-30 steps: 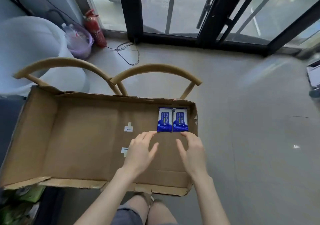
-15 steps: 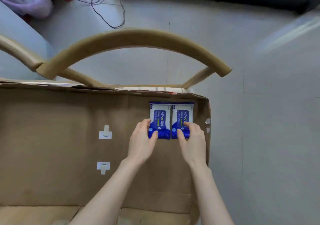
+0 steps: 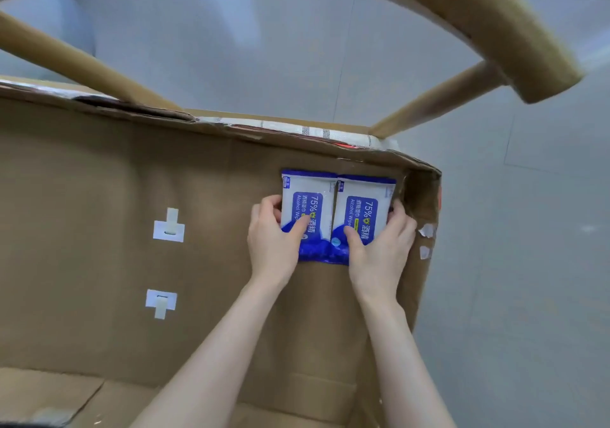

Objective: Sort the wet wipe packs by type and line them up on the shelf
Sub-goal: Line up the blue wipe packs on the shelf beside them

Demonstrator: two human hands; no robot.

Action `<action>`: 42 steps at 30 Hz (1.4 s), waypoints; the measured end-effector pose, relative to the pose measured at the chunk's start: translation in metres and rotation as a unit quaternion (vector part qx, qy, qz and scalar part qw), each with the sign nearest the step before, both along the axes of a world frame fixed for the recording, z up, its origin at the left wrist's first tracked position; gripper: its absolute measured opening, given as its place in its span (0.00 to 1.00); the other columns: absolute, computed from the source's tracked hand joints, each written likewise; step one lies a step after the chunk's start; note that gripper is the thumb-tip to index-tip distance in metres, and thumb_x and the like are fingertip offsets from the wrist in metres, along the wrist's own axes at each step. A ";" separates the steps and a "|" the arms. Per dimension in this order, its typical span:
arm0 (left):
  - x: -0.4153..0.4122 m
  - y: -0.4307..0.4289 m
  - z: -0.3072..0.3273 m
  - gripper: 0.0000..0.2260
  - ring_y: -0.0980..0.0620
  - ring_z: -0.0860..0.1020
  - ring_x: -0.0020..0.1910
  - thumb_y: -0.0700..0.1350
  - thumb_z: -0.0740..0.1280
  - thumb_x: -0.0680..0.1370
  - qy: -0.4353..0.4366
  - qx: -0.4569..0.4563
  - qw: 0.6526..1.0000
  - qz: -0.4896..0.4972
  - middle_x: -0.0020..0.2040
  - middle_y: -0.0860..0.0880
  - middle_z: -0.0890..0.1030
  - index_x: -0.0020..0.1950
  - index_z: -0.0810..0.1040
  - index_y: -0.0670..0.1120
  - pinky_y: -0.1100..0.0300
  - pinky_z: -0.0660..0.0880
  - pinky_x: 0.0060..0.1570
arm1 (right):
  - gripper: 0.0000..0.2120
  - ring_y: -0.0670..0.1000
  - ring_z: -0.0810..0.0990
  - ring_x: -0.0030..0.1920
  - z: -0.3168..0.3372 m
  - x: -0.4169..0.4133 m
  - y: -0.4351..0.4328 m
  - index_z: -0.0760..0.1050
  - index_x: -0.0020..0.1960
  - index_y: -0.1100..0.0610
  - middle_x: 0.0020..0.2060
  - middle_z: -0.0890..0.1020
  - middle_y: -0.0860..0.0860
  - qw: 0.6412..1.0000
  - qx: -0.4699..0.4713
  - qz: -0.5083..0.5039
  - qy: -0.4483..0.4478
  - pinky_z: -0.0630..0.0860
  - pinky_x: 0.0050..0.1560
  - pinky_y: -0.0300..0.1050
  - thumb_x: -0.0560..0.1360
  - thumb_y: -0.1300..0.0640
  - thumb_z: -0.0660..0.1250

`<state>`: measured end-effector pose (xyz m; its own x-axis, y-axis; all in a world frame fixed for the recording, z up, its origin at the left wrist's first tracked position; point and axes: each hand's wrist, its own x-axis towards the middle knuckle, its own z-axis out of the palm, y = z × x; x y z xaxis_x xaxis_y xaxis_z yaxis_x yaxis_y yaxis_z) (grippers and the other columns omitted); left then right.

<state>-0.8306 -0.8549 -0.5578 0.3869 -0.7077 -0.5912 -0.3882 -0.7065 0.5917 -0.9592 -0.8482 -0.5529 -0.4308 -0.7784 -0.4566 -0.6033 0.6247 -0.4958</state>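
Observation:
Two blue-and-white alcohol wipe packs lie side by side in the far right corner of an open cardboard box [image 3: 99, 262]. My left hand [image 3: 272, 239] grips the left pack [image 3: 308, 203], fingers on its left edge and thumb on its face. The right pack [image 3: 361, 206] is gripped by my right hand [image 3: 379, 252], thumb on the front and fingers round the right edge by the box wall. Both packs touch each other and stand against the box's far wall.
The box rests on wooden chairs; a curved chair back [image 3: 478, 21] arches over it. Two white tape tabs [image 3: 169, 228] stick to the box floor left of the packs. The box's right wall [image 3: 425, 229] is close to my right hand. Grey floor lies beyond.
The camera has come much closer to the box. My hands moved from resting on the packs' lower ends to gripping them at their outer edges.

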 end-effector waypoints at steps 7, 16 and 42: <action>0.004 0.016 0.023 0.07 0.58 0.78 0.43 0.44 0.70 0.76 0.088 -0.026 0.987 0.133 0.48 0.50 0.80 0.50 0.75 0.45 0.74 0.72 0.32 | 0.19 0.46 0.76 0.56 0.018 -0.008 -0.005 0.68 0.57 0.51 0.57 0.75 0.49 0.990 -0.007 -0.045 -0.136 0.71 0.34 0.22 0.71 0.57 0.74; 0.042 0.081 0.134 0.14 0.58 0.81 0.38 0.33 0.69 0.74 0.177 -0.105 0.916 0.343 0.44 0.51 0.83 0.53 0.71 0.47 0.65 0.76 0.32 | 0.16 0.45 0.83 0.49 0.135 0.021 0.018 0.69 0.60 0.53 0.51 0.82 0.47 0.932 0.019 0.059 -0.356 0.78 0.37 0.36 0.75 0.59 0.69; 0.348 0.477 0.401 0.16 0.49 0.81 0.50 0.31 0.70 0.72 0.106 -0.339 0.762 0.542 0.53 0.44 0.82 0.57 0.73 0.44 0.52 0.78 0.49 | 0.13 0.55 0.84 0.43 0.401 0.386 0.293 0.75 0.55 0.59 0.45 0.85 0.56 0.745 0.095 0.437 -0.494 0.80 0.39 0.45 0.73 0.70 0.68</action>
